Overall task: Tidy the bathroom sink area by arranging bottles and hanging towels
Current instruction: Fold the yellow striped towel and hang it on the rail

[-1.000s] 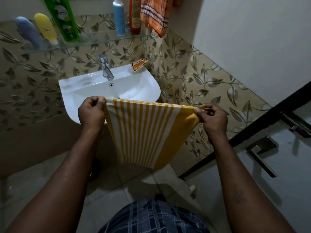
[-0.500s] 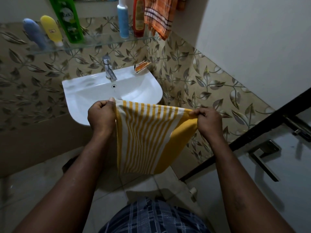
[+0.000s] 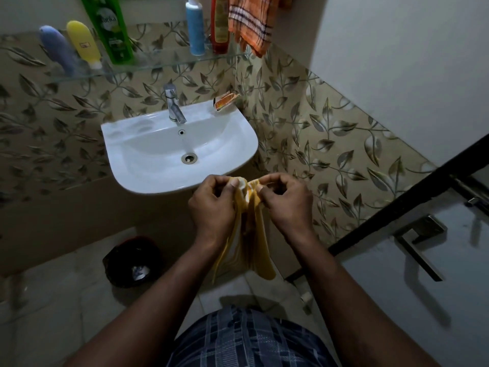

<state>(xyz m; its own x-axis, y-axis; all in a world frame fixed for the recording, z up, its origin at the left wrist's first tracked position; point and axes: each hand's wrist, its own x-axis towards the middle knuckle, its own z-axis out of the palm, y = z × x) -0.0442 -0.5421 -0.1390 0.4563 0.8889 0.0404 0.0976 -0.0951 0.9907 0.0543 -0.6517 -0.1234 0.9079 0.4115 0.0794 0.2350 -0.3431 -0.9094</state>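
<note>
Towel (image 3: 260, 242) is the yellow striped one. It's hanging in front of me, just below the front rim of the sink (image 3: 238, 165), held at the top by both hands.

Left to right: the bin (image 3: 131, 260) is on the floor under the sink's left side, well out of the way. Then my left hand (image 3: 211, 207), fingers curled in, thumb and forefinger pinching one side of the top edge. Then the towel itself, gathered into a narrow bunch. Its long axis runs straight down from my fingers and the loose end dangles between my forearms. Then my right hand (image 3: 287, 205), also curled and pinching the other side of the top edge, so close that the two hands nearly touch.

Neither hand is nearer, they're both on it. Everything I've got hold of is at the top and the rest just hangs.

The orange towel (image 3: 251, 22) hangs up high on the right, past the end of the shelf (image 3: 158, 66) where the bottles (image 3: 195, 27) stand. If mine goes there too, I reckon my right hand has the shorter reach and it's a lift up and away from me. Can't see a hook or bar from here though.
</note>
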